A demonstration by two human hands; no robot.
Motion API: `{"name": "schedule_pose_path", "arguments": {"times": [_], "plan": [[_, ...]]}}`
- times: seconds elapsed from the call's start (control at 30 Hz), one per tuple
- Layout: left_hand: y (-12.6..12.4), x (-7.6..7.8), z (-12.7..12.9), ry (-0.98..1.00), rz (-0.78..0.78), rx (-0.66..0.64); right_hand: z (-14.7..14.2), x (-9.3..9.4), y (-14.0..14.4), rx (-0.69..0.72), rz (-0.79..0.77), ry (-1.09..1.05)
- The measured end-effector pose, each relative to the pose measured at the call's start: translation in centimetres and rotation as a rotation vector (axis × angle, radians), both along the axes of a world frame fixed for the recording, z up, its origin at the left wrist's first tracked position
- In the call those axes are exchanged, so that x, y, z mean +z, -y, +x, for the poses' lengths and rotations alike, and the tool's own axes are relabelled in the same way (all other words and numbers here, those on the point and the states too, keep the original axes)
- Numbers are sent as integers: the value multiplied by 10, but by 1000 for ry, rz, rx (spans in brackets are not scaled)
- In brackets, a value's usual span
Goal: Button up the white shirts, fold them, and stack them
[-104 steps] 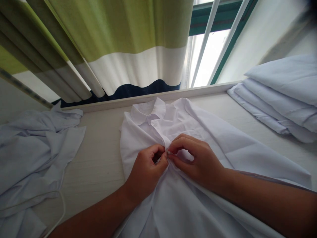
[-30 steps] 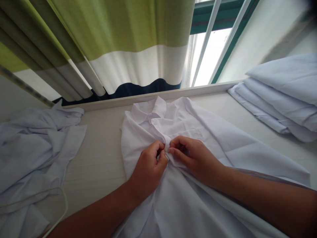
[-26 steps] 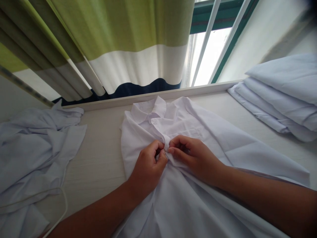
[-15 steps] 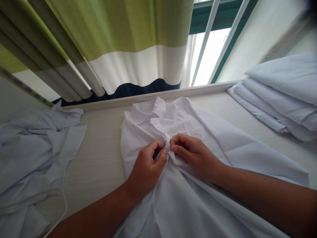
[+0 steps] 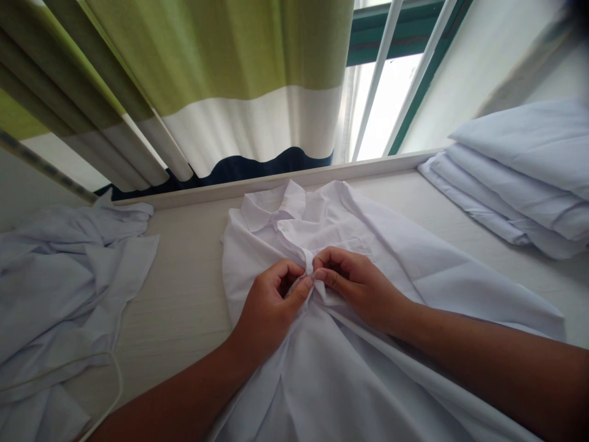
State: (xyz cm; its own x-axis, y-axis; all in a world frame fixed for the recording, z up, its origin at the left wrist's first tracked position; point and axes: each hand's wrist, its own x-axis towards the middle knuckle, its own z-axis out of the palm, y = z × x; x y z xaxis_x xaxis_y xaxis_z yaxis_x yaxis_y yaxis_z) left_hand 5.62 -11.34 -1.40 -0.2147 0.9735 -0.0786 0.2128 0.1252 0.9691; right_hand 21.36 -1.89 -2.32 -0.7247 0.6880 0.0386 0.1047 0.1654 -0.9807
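Note:
A white collared shirt (image 5: 350, 368) lies spread on a pale table, its collar (image 5: 273, 205) toward the window. My left hand (image 5: 278, 301) pinches the front edge of the shirt between thumb and fingers. Right beside it, my right hand (image 5: 356, 282) pinches the same strip of cloth from the other side. The fingertips of both hands nearly meet there. Any button at that spot is hidden by the fingers. Below the hands the cloth gathers into folds.
A crumpled heap of white garments (image 5: 69, 276) lies at the left, with a thin white cord (image 5: 120, 374) near it. Folded white garments (image 5: 515, 178) are stacked at the right. A raised ledge (image 5: 207, 192) edges the table (image 5: 188, 276) below the green, white and navy curtain (image 5: 221, 55).
Both hands keep their pinch on the shirt front, with slight finger movement. The whole view has shifted a little; the garments around have not moved.

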Motion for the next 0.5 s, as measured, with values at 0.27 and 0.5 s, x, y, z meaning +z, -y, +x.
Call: {"name": "schedule_pose_path", "arguments": {"times": [0.27,0.5], "plan": [[-1,2,1,48,8,26,1,1,3,15,-80,-35],[-2,4,2,95,-9,49,1,4,3,10,-47,-42]]}}
